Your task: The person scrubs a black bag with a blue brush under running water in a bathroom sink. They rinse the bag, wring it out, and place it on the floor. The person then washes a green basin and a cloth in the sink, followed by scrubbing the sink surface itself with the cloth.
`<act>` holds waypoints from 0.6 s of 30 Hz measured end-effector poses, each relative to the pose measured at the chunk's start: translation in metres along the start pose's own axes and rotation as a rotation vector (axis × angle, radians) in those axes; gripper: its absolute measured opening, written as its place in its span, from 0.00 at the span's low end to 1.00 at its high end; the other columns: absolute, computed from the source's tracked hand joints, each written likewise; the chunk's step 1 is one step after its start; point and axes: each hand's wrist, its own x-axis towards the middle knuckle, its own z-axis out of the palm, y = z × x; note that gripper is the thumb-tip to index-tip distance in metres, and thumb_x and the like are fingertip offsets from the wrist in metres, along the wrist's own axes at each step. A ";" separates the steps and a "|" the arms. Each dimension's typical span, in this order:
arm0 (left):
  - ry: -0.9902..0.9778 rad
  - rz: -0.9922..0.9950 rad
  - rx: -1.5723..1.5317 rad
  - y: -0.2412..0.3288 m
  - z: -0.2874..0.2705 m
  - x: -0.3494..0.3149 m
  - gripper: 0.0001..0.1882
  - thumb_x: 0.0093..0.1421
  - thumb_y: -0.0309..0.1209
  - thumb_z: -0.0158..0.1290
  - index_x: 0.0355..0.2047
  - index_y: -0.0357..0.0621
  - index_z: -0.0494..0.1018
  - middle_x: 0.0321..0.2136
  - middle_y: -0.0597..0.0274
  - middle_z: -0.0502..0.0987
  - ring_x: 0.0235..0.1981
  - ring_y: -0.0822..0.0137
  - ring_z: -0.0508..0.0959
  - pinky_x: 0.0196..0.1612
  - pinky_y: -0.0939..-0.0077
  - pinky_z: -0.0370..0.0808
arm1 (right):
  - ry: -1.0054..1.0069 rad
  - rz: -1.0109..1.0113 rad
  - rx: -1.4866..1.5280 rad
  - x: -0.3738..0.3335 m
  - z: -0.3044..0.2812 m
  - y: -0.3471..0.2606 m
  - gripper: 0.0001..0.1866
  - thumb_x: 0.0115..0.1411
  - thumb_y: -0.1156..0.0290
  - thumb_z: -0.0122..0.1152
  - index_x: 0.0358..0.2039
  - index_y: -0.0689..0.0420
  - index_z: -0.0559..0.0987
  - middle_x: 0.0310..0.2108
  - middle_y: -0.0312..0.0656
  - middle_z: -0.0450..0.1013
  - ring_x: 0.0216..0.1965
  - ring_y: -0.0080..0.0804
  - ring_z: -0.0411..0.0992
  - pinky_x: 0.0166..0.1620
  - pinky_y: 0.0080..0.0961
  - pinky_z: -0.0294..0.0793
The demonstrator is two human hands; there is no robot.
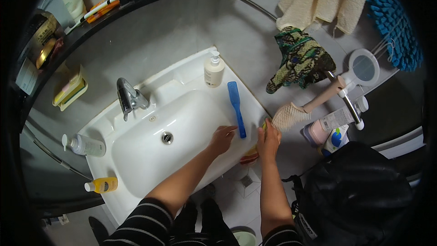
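A blue comb (235, 102) lies lengthwise on the right rim of the white washbasin (150, 164). Next to the comb's lower end is my left hand (221, 140), its fingers loosely extended and apart, with nothing seen in them. My right hand (269, 141) is at the basin's right edge, its fingers closed on something yellow-green, mostly hidden by the hand. A red and yellow striped piece of what looks like cloth (249, 156) shows below, between the hand and the basin; whether it is the same thing I cannot tell.
Pump bottles (214, 70) (85, 146) and a yellow bottle (104, 185) stand on the basin rim near the tap (129, 99). A hairbrush (291, 114) and a patterned cloth (300, 59) hang at right, above a black bag (355, 196). A dark shelf (91, 20) curves along the left.
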 end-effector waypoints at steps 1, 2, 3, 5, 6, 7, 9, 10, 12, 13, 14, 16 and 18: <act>-0.023 0.029 0.006 -0.007 0.013 0.017 0.16 0.62 0.35 0.48 0.49 0.52 0.74 0.49 0.52 0.72 0.52 0.54 0.70 0.54 0.62 0.67 | -0.099 0.007 -0.128 0.003 -0.002 -0.005 0.26 0.52 0.69 0.59 0.53 0.59 0.70 0.51 0.45 0.68 0.53 0.49 0.64 0.58 0.47 0.57; -0.022 0.024 0.112 -0.003 0.022 0.029 0.16 0.61 0.35 0.48 0.50 0.52 0.74 0.49 0.53 0.72 0.52 0.54 0.70 0.54 0.62 0.67 | -0.192 0.019 -0.259 0.006 -0.002 -0.007 0.30 0.51 0.68 0.60 0.55 0.58 0.68 0.54 0.46 0.66 0.56 0.50 0.61 0.60 0.48 0.54; -0.020 0.019 0.219 0.001 0.031 0.040 0.17 0.61 0.35 0.48 0.50 0.53 0.74 0.48 0.53 0.72 0.51 0.54 0.70 0.54 0.61 0.67 | -0.218 -0.026 -0.291 0.005 0.003 -0.007 0.32 0.49 0.68 0.60 0.57 0.57 0.67 0.56 0.46 0.64 0.58 0.51 0.58 0.61 0.49 0.53; 0.005 -0.035 0.343 0.016 0.041 0.054 0.16 0.61 0.34 0.49 0.49 0.54 0.74 0.46 0.54 0.72 0.50 0.53 0.70 0.53 0.61 0.68 | -0.277 -0.097 -0.366 -0.015 0.016 -0.006 0.37 0.46 0.67 0.62 0.59 0.55 0.64 0.60 0.46 0.60 0.62 0.53 0.53 0.62 0.51 0.51; 0.040 -0.088 0.367 0.028 0.041 0.055 0.15 0.60 0.34 0.49 0.47 0.54 0.75 0.45 0.54 0.73 0.49 0.53 0.71 0.52 0.61 0.68 | -0.264 -0.131 -0.343 -0.027 0.020 -0.009 0.33 0.45 0.71 0.58 0.56 0.53 0.68 0.58 0.46 0.63 0.60 0.52 0.57 0.59 0.50 0.55; 0.081 -0.144 0.395 0.034 0.034 0.055 0.14 0.60 0.33 0.50 0.46 0.53 0.76 0.43 0.53 0.74 0.47 0.53 0.71 0.51 0.61 0.69 | -0.270 -0.149 -0.282 -0.039 0.028 -0.015 0.30 0.46 0.73 0.57 0.54 0.54 0.70 0.55 0.46 0.65 0.59 0.51 0.58 0.58 0.49 0.56; 0.116 -0.166 0.228 0.016 0.029 0.054 0.11 0.58 0.31 0.50 0.41 0.51 0.77 0.40 0.53 0.74 0.45 0.53 0.73 0.48 0.61 0.70 | -0.277 -0.188 -0.163 -0.062 0.037 -0.025 0.26 0.46 0.77 0.55 0.50 0.55 0.73 0.50 0.44 0.69 0.56 0.48 0.60 0.55 0.47 0.58; 0.129 -0.175 0.141 0.003 0.029 0.052 0.09 0.58 0.30 0.51 0.38 0.50 0.78 0.38 0.53 0.74 0.44 0.52 0.73 0.47 0.61 0.70 | -0.273 -0.266 -0.091 -0.072 0.037 -0.030 0.24 0.47 0.78 0.54 0.49 0.55 0.74 0.47 0.44 0.70 0.54 0.48 0.62 0.53 0.46 0.59; 0.280 -0.029 0.093 -0.037 0.023 0.029 0.06 0.55 0.26 0.51 0.31 0.47 0.77 0.34 0.53 0.75 0.39 0.51 0.75 0.43 0.60 0.72 | -0.256 -0.425 0.067 -0.079 0.038 -0.039 0.21 0.48 0.79 0.52 0.46 0.55 0.76 0.42 0.44 0.72 0.49 0.47 0.65 0.49 0.44 0.62; 0.307 -0.002 0.083 -0.026 0.007 0.007 0.06 0.55 0.24 0.50 0.30 0.46 0.76 0.32 0.53 0.75 0.35 0.50 0.76 0.40 0.59 0.73 | -0.300 -0.397 0.024 -0.070 0.035 -0.035 0.21 0.49 0.79 0.52 0.46 0.56 0.76 0.40 0.45 0.72 0.46 0.47 0.66 0.47 0.44 0.62; 0.365 0.072 0.069 -0.027 -0.009 -0.014 0.07 0.54 0.21 0.49 0.29 0.46 0.76 0.30 0.53 0.75 0.32 0.50 0.76 0.36 0.60 0.73 | -0.345 -0.377 -0.012 -0.055 0.029 -0.037 0.20 0.49 0.78 0.52 0.45 0.56 0.76 0.38 0.45 0.72 0.44 0.47 0.67 0.46 0.43 0.63; 0.382 0.080 0.085 -0.040 -0.046 -0.061 0.10 0.49 0.15 0.49 0.28 0.45 0.75 0.28 0.54 0.74 0.29 0.52 0.76 0.32 0.63 0.73 | -0.306 -0.376 0.007 -0.013 0.021 -0.049 0.17 0.51 0.78 0.49 0.42 0.58 0.77 0.33 0.46 0.70 0.38 0.48 0.67 0.41 0.44 0.64; 0.376 -0.061 0.123 -0.040 -0.070 -0.100 0.09 0.49 0.16 0.51 0.27 0.44 0.76 0.27 0.53 0.73 0.26 0.54 0.75 0.28 0.66 0.72 | -0.133 -0.298 0.436 0.042 0.025 -0.060 0.15 0.50 0.79 0.50 0.39 0.58 0.78 0.33 0.47 0.71 0.38 0.50 0.68 0.42 0.42 0.66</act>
